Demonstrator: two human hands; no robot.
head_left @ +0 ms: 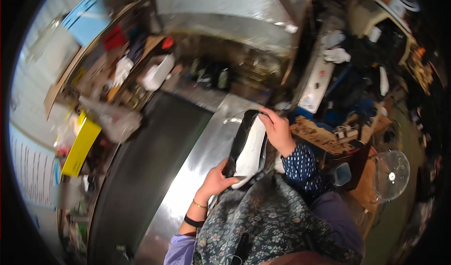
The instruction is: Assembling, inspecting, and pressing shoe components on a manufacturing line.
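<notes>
Left hand point(217, 181) grips the near end, right hand point(279, 132) the far end of a long black shoe-shaped piece point(240, 139), by my silver metal desk point(189, 175). Smooth white insert point(251, 148) already lies along it; whether it's fixed, I can't tell.

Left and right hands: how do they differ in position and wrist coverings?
The left hand holds the near end of the black-and-white piece; the right hand holds its far end. The left hand's wrist wears a gold-coloured bracelet and black band; a dark dotted sleeve reaches the right hand's wrist. Both hold the same piece.
</notes>
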